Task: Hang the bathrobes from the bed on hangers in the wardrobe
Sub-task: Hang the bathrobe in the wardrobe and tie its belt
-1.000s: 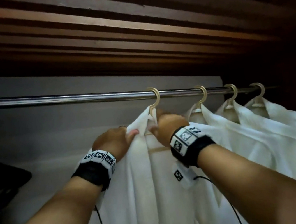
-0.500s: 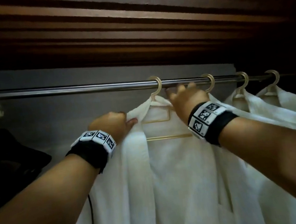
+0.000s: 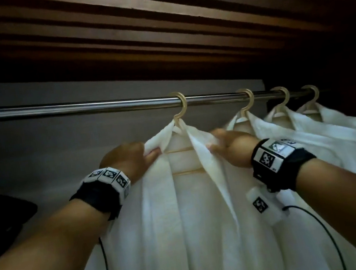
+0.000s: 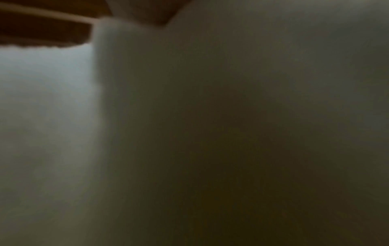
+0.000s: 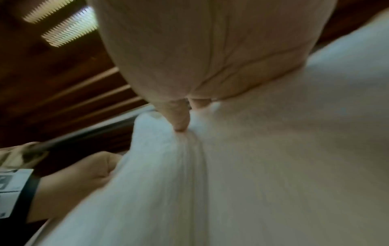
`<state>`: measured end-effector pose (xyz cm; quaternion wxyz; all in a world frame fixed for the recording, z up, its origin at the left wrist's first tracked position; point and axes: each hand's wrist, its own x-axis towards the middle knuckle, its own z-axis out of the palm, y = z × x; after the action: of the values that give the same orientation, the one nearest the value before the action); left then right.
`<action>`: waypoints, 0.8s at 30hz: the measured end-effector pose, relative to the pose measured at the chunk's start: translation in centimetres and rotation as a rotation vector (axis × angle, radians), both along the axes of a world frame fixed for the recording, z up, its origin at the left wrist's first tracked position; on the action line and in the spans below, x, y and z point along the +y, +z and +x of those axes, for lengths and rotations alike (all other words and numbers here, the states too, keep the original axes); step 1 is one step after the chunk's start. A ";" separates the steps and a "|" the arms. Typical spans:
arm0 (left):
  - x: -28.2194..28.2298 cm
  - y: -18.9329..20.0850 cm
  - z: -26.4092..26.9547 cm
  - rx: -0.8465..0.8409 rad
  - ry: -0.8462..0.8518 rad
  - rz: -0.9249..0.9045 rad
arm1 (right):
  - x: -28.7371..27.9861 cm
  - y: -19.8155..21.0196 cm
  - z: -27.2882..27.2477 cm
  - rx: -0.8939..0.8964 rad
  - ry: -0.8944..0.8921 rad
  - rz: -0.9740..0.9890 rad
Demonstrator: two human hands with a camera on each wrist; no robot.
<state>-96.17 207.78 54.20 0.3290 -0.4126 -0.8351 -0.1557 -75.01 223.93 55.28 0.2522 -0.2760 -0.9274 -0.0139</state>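
Gripping the white bathrobe [image 3: 183, 213] at both lapels: left hand [image 3: 128, 158] bunching cloth at 9 o'clock of the collar, right hand [image 3: 230, 143] pinching the fold at 3 o'clock. Squaring it on its hanger [image 3: 180, 109], probably; next, letting go gently. Hanging beyond on the rail [image 3: 78, 107], toward 2 o'clock: three more robes, four hangers altogether.

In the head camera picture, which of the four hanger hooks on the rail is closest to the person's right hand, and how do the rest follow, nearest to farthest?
From the right hand, which grips the front bathrobe:
1. Second hook, just above and right of the hand.
2. First hook, up and to the left, on the held robe's hanger.
3. Third hook, farther right along the rail.
4. Fourth hook, at the far right.
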 end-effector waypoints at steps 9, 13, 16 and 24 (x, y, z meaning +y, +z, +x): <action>-0.1 -1.5 -0.1 0.027 -0.145 0.129 | -2.9 0.7 -3.6 0.118 -0.010 0.073; 0.2 -0.1 0.3 0.001 -0.250 0.082 | -2.8 0.5 -4.8 0.151 0.043 0.051; 1.7 1.3 0.5 0.024 -0.278 0.065 | -2.8 0.9 -4.5 0.284 0.075 0.051; 3.1 2.4 0.5 -0.042 -0.506 0.439 | -4.1 3.7 -5.8 0.314 -0.109 0.084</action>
<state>-95.68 210.92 56.56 0.3438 -0.5226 -0.6593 -0.4171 -80.81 219.79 58.96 0.4043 -0.3139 -0.8588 -0.0232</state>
